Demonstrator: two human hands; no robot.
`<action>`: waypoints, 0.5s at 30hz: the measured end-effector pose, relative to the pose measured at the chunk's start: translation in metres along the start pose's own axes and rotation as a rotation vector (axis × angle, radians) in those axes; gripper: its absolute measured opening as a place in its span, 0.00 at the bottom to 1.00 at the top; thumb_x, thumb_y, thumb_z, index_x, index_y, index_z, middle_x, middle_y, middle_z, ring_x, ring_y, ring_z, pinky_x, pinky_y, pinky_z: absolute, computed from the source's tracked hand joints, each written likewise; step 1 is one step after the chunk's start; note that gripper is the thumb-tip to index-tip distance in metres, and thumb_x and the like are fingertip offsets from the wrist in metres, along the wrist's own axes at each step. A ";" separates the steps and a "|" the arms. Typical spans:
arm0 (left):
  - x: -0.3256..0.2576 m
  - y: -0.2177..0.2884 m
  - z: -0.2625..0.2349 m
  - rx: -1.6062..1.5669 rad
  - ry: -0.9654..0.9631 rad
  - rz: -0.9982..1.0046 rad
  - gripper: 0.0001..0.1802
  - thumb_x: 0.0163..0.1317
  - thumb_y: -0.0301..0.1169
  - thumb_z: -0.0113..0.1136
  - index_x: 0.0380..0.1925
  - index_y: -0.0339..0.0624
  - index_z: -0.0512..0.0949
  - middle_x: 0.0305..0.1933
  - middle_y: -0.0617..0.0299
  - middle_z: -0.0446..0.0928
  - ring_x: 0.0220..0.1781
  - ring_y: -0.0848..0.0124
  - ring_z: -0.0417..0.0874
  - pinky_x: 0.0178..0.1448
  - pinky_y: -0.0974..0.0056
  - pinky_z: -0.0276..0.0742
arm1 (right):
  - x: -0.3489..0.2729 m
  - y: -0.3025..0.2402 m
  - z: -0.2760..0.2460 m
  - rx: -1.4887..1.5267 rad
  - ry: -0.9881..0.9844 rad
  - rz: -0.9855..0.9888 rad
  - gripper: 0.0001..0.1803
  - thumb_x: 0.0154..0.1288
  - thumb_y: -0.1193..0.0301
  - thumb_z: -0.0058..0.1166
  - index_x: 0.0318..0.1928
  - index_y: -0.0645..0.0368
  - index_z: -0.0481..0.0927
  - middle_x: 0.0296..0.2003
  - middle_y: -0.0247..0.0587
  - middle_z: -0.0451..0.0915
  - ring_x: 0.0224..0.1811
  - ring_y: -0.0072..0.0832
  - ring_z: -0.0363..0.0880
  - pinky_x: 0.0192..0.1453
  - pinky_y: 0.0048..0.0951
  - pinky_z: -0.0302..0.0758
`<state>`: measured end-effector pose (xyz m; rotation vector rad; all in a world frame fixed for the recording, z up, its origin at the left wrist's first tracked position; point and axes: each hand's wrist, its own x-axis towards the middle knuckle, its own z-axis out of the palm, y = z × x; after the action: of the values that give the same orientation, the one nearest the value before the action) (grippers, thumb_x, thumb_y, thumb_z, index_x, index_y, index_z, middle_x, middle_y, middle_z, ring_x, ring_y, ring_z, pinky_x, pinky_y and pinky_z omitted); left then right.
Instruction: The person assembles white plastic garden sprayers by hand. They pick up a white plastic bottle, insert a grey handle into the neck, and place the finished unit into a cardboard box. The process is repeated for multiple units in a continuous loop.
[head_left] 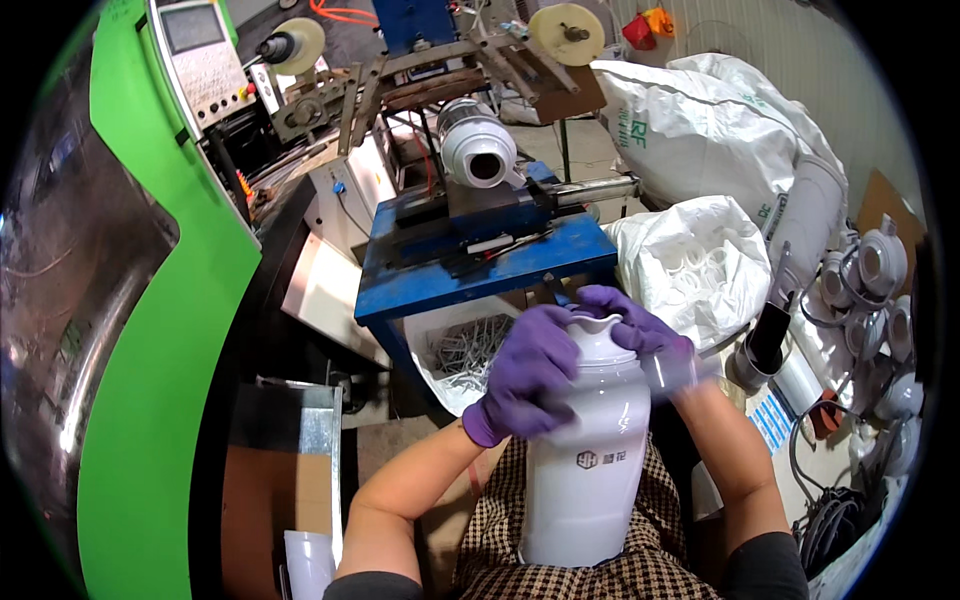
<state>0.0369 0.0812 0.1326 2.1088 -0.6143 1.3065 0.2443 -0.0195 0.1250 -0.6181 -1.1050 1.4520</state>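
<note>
A tall white plastic jug body point(585, 470) stands upright on my lap, spout rim at the top. My left hand point(525, 375), in a purple glove, wraps around its shoulder just below the rim. My right hand point(645, 335), also purple-gloved, grips the rim and far side of the top. Both hands touch the jug. A second white jug body point(478, 150) lies on its side, clamped on the blue machine table point(480, 270) in front of me.
A green machine housing point(160, 330) with a control panel point(200, 60) fills the left. A bin of metal wire parts point(465, 350) sits under the blue table. White sacks point(700, 260) and stacked white jug parts point(870, 290) lie at the right.
</note>
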 end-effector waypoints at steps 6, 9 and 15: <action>-0.022 -0.032 0.011 -0.894 0.490 -0.591 0.32 0.79 0.56 0.36 0.37 0.36 0.74 0.62 0.44 0.75 0.70 0.50 0.73 0.82 0.47 0.56 | 0.019 0.025 -0.028 0.264 0.127 -0.221 0.35 0.72 0.53 0.58 0.70 0.62 0.68 0.64 0.50 0.76 0.67 0.43 0.74 0.74 0.44 0.69; -0.013 -0.044 -0.007 -0.602 0.156 -0.772 0.32 0.77 0.54 0.41 0.58 0.33 0.75 0.69 0.46 0.74 0.70 0.57 0.74 0.77 0.54 0.65 | 0.007 0.039 -0.023 0.534 0.094 -0.513 0.29 0.77 0.56 0.50 0.69 0.61 0.70 0.62 0.55 0.78 0.65 0.48 0.77 0.73 0.50 0.69; -0.008 -0.041 -0.020 -0.495 -0.082 -0.962 0.42 0.69 0.59 0.53 0.66 0.29 0.76 0.62 0.52 0.82 0.61 0.65 0.82 0.69 0.60 0.75 | -0.028 0.000 0.021 -0.408 0.304 -0.284 0.19 0.71 0.70 0.53 0.58 0.65 0.81 0.39 0.38 0.83 0.38 0.20 0.81 0.43 0.25 0.78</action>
<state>0.0472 0.1252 0.1234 1.6661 0.0861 0.4589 0.2323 -0.0518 0.1278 -0.8950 -1.1967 0.8598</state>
